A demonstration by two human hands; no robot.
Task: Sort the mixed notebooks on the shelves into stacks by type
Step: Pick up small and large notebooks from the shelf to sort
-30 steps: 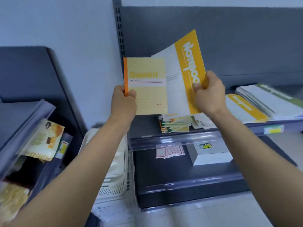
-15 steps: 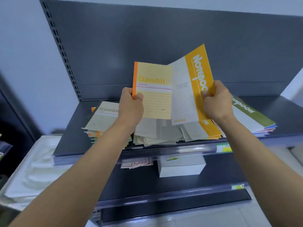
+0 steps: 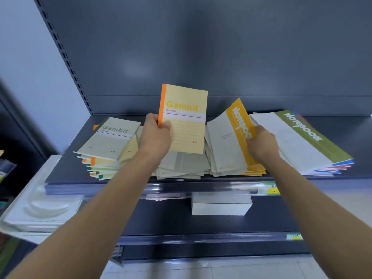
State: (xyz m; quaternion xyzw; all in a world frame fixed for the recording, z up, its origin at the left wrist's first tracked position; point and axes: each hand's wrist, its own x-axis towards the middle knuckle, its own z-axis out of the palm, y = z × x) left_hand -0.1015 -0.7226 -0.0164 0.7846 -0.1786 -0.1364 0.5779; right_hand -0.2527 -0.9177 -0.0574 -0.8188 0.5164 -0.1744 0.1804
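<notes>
Your left hand (image 3: 156, 135) grips the yellow orange-spined Gambit notebook (image 3: 184, 119) upright | your right hand (image 3: 261, 141) pinches the white-and-yellow paper notebook (image 3: 231, 135) over the dark shelf (image 3: 66, 166).

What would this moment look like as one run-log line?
left hand: holds Gambit notebook upright | right hand: grips yellow-band notebook, tilted over yellow-band stack

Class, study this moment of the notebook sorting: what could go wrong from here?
The right hand pinches the yellow notebook by its edge, and it bows; it might crease or slip. The left stack lies fanned near the shelf front; a nudge could spill it.
</notes>
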